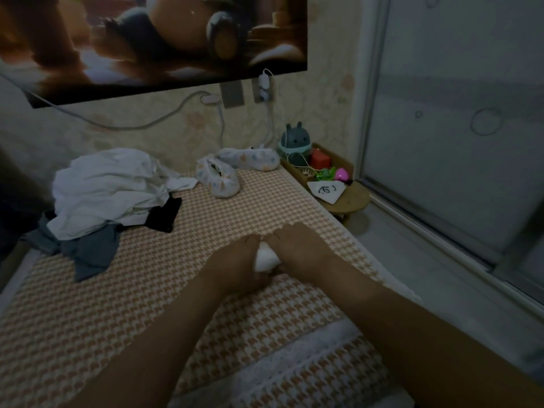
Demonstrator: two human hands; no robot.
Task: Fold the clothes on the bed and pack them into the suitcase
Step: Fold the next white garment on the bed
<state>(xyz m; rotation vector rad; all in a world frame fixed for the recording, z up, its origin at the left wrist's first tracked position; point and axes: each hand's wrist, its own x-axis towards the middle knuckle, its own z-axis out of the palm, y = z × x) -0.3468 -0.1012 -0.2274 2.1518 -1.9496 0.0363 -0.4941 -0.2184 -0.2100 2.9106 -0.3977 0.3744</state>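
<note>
Lying heaped at the far left of the bed [88,319], close to its left edge, is the pile of clothes [112,187]: crumpled white pieces on top, a black piece [164,214] poking out on the right, and a grey-blue garment [88,254] trailing towards the near side. From the pile rightward the orange-and-white checked cover is flat and bare up to the hands, and the near stretch on the left is open too. A wide picture [147,39] hangs on the wall above, with a white cable [132,122] drooping beneath it.

Near the middle, the left hand [235,260] and the right hand [300,248] meet over a small white bundle [266,259] that sits on the cover. The fingers of both hands curl round it from either side, so only a little of it shows between them. Below the forearms a white lace band [294,363] crosses the cover.

Further back, against the wall, two patterned slippers [219,178] lie just beside each other, well apart from the hands. Right of the bed's edge stands a low wooden bench [350,198] carrying a rabbit-eared toy [295,142], a red block [321,160] and a sheet of paper [326,191]. A pale strip of floor [426,260] runs between the bed and a frosted sliding door [456,142].
</note>
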